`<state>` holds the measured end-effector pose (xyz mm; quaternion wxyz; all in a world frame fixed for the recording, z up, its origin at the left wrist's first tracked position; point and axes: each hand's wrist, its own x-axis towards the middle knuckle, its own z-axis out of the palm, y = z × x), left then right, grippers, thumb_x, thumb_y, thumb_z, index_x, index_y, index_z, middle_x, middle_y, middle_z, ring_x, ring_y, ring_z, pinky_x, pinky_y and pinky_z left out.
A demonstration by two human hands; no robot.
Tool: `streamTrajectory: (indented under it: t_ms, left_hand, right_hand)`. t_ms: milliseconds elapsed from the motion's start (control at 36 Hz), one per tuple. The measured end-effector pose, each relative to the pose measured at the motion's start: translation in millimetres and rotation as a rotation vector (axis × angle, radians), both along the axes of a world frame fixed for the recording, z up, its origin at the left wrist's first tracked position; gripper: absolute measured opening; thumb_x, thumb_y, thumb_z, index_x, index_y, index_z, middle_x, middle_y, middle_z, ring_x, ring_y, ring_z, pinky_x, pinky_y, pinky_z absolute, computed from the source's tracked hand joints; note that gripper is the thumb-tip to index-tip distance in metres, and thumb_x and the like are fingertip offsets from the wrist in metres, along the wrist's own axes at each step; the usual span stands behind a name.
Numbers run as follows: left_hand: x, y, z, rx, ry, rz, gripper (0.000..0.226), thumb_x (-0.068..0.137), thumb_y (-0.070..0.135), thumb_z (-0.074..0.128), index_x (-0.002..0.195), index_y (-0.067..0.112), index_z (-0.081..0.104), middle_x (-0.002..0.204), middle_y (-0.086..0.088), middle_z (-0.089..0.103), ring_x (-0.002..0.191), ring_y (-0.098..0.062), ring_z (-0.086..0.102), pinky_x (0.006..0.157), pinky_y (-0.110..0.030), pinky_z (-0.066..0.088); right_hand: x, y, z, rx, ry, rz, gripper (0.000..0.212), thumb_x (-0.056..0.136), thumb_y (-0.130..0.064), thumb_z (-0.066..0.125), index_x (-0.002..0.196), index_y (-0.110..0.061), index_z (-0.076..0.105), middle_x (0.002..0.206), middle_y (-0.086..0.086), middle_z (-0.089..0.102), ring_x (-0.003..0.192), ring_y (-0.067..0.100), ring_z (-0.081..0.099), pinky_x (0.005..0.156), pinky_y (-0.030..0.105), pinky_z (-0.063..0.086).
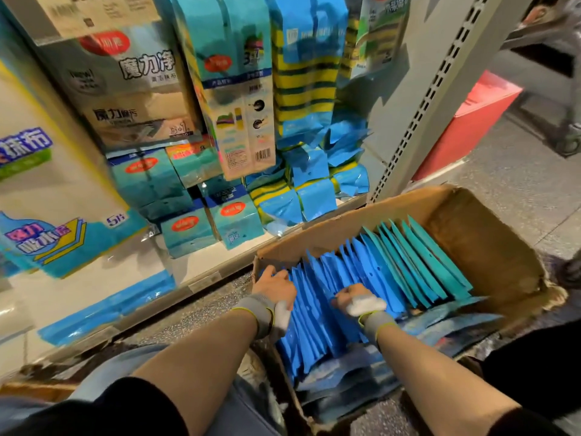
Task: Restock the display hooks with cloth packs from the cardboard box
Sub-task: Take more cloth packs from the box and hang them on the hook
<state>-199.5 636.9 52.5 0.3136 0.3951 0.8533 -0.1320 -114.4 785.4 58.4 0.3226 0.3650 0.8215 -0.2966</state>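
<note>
Near: two bare forearms, a grey wristband [257,313] on each, reaching down into the cardboard box [490,247] on the floor [518,190].

Left hand [276,286]: at the left end of the row, fingers curled over the top edges of the cloth packs [317,313], gripping them.

Right hand [353,298]: mid-row, closed in a fist on pack tops a little further along, so a bundle sits bracketed between the hands.

Cloth packs: blue, standing on edge in a tight file inside the box, with teal packs [434,262] behind them and empty box beyond. More lying flat underneath.

Step judged: pick-up, with a batch separated from the row and not yet lifted.

Next move calls for: a straight upward pull with the bundle squeezed firmly so slippery film does not fan out, then hang-holes lined up for threading.

Far: low shelf [201,265] with stacked packs, hanging packs [242,89] above. Display hooks hidden behind hung stock, so free hook space cannot be told.
</note>
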Motion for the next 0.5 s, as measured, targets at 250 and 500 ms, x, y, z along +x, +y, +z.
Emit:
streamTrajectory:
  t_ms: [250,500]
  left_hand:
    - [-5,2,5,0.089,-0.067,-0.032,0.041,0.079,0.002,0.047,0.053,0.021,0.022,0.054,0.003,0.030,0.082,-0.019,0.038,0.113,-0.040,0.009]
    - [-10,-1,41,0.162,-0.074,0.043,0.023,0.076,0.004,0.056,0.056,0.015,0.060,0.104,-0.007,0.070,0.120,-0.026,0.049,0.110,-0.033,0.017]
  right_hand:
    - [-2,7,7,0.058,-0.037,0.063,0.043,0.097,-0.020,0.046,0.132,0.005,0.049,0.136,0.022,0.050,0.123,0.035,0.050,0.098,0.041,0.042]
    - [-7,3,35,0.164,-0.055,0.083,0.040,0.093,-0.031,0.046,0.122,-0.006,0.057,0.122,0.008,0.062,0.112,0.025,0.057,0.071,0.025,0.033]
